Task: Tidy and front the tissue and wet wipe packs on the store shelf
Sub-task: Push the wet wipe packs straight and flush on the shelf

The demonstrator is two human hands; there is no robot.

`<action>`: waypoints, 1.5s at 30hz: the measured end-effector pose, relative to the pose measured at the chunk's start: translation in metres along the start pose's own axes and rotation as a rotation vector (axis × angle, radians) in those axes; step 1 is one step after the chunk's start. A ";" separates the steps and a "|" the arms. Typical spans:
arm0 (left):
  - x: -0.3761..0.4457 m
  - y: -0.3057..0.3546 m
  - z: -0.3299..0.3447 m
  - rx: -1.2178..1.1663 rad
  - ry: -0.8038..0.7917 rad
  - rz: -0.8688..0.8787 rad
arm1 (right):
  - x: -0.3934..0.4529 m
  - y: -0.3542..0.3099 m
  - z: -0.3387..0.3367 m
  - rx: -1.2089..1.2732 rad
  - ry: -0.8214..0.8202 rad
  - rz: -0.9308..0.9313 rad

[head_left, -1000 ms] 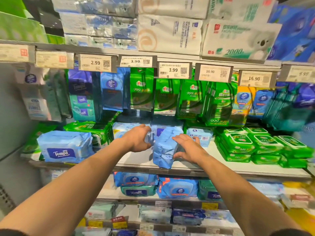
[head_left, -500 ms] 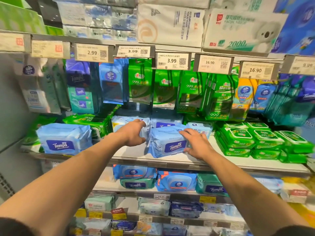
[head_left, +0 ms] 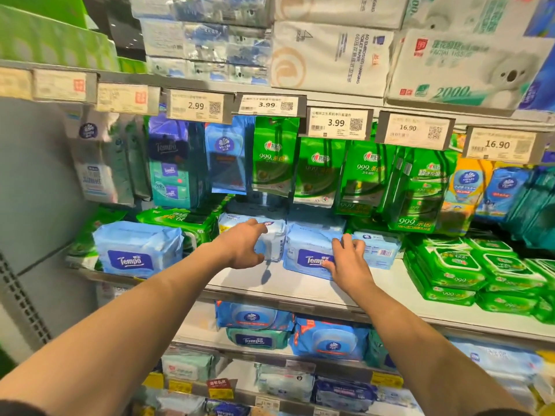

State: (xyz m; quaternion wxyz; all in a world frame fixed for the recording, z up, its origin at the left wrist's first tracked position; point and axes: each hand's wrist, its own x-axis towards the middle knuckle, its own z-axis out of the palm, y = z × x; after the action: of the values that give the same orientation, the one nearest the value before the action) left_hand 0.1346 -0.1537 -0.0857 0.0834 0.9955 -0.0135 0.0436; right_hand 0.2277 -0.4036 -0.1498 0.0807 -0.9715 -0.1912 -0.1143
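Your right hand [head_left: 350, 261] is on the blue Tempo wipes pack [head_left: 309, 250], which stands face-out on the white shelf [head_left: 300, 288], set back from the front edge. Your thumb lies across its printed front and your fingers curl over its top right corner, so you're gripping it. Your left hand [head_left: 243, 246] is just beside it on the pale wipes pack [head_left: 271, 240] to the left; fingers reach over the top, thumb is low at the front, and they look wrapped around it. The two packs sit side by side, touching or nearly so. Further left, another blue Tempo pack [head_left: 135, 250] faces forward near the shelf edge. To your right, flat green wipes packs [head_left: 450, 271] lie stacked. Behind, green hanging packs [head_left: 318, 172] dangle under price tags [head_left: 338, 123] reading 3.99.
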 end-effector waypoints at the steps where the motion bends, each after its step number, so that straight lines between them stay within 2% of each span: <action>1: -0.001 -0.004 -0.001 0.002 -0.001 -0.005 | 0.005 0.000 0.002 0.006 0.002 0.010; 11: -0.032 -0.071 -0.007 -0.008 0.025 -0.131 | 0.026 -0.006 0.018 0.001 0.050 0.064; 17: -0.058 -0.103 -0.018 0.181 0.021 -0.223 | 0.010 -0.017 0.012 -0.128 0.081 0.041; 19: -0.066 -0.115 -0.025 0.268 0.008 -0.257 | -0.001 -0.040 0.012 -0.079 0.170 -0.099; 21: -0.075 -0.128 -0.030 0.291 0.017 -0.279 | -0.011 -0.074 0.012 -0.036 0.240 -0.325; 23: -0.083 -0.141 -0.035 0.276 0.034 -0.314 | -0.017 -0.122 0.006 0.033 0.190 -0.467; 25: -0.090 -0.153 -0.041 0.261 0.042 -0.329 | -0.015 -0.176 -0.002 0.127 0.086 -0.506; 29: -0.105 -0.171 -0.048 0.273 0.065 -0.317 | 0.004 -0.278 -0.011 0.177 0.005 -0.586; 33: -0.135 -0.197 -0.058 0.237 0.165 -0.315 | 0.018 -0.348 -0.004 0.138 -0.066 -0.594; 36: -0.160 -0.223 -0.068 0.199 0.206 -0.339 | 0.025 -0.372 0.009 0.091 -0.092 -0.539; 40: -0.187 -0.262 -0.075 0.165 0.186 -0.398 | 0.032 -0.382 0.027 -0.083 -0.166 -0.445; 45: -0.207 -0.284 -0.071 0.131 0.130 -0.453 | 0.025 -0.392 0.033 -0.129 -0.101 -0.436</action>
State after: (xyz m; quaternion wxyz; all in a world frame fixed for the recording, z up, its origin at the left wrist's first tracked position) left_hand -0.0678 0.1419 -0.0808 0.0270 0.9715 0.2182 0.0888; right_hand 0.1032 -0.0304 -0.1306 -0.0179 -0.9149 -0.3927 -0.0923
